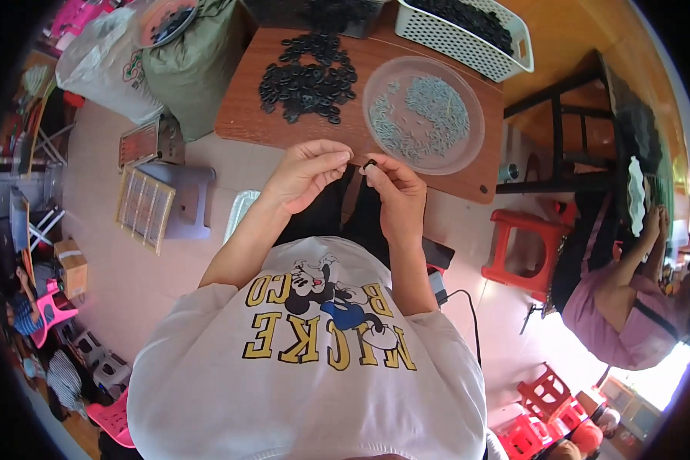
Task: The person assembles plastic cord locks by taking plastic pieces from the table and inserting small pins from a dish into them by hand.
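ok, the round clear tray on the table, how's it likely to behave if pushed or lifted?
The tray looks wide and shallow, so it would probably slide rather than tip. Its see-through wall suggests thin plastic, so it may flex if lifted by one edge. The small grey-green pieces lie loose inside, so they'd likely shift when jolted.

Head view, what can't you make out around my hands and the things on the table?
All in the head view:
- Left hand: too small to tell whether its fingertips pinch anything.
- Small black piece in the right hand: finger and thumb partly cover it, hiding its full shape.
- Heaped black pieces: overlapping, so no sure count.
- Pale pieces: too small for detail.
- White basket: cut off by the upper edge.
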`<move>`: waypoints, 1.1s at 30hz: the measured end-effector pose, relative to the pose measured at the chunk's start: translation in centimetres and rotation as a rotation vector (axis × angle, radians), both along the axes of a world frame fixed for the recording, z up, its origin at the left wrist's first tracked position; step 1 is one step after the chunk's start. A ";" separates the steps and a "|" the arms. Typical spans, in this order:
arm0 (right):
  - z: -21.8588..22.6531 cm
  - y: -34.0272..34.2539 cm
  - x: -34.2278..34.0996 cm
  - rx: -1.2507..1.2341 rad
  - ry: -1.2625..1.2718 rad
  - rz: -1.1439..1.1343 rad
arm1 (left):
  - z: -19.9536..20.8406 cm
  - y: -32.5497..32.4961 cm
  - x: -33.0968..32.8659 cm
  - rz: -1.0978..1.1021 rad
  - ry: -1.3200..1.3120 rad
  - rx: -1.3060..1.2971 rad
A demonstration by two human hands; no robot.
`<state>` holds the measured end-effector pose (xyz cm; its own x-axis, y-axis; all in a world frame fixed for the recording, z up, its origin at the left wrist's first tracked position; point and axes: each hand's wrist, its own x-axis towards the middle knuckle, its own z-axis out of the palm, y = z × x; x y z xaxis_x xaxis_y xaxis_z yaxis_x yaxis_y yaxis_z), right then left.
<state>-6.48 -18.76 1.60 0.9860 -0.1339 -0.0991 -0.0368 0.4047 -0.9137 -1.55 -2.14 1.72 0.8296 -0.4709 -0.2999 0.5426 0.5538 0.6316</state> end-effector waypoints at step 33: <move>2.1 3.8 -1.0 -0.532 0.031 -0.054 | 0.0 2.3 -1.9 0.097 -0.163 0.181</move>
<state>-7.47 -14.98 3.70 0.9741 -0.2236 -0.0326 -0.0589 -0.1120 -0.9920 -3.47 0.11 1.75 0.9127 -0.3375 -0.2304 0.3751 0.4683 0.8000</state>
